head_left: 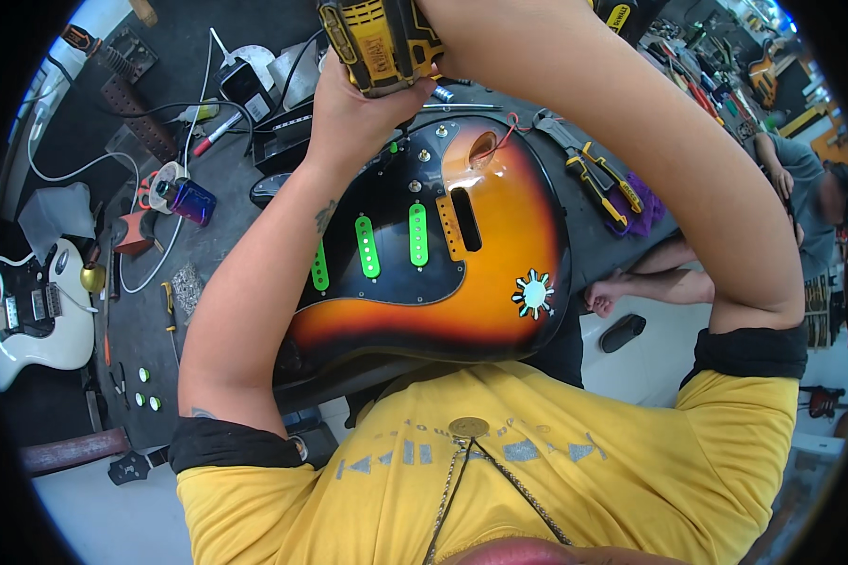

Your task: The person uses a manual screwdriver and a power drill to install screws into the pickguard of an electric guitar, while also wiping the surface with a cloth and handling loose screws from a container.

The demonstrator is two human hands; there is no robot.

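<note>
A yellow and black cordless drill point(375, 45) is held up over the far side of an electric guitar body point(528, 217). My right hand point(432, 21) meets the drill at the top edge, its fingers mostly out of sight. Just under the drill lies my left hand point(372, 111), thumb pointing right, the other fingers hidden. The sunburst body carries a black pickguard point(391, 273), green pickup covers point(418, 235), bare metal control shafts point(425, 156) and a sun-shaped emblem point(533, 295). Thin red wires come out near the oval jack recess point(483, 146).
Yellow-handled pliers and cutters point(598, 179) lie right of the body on a purple cloth point(645, 209). At left are a white guitar point(61, 311), a screwdriver point(169, 306), a marker point(217, 134) and a cable point(165, 268). Another person point(806, 202) sits at the right.
</note>
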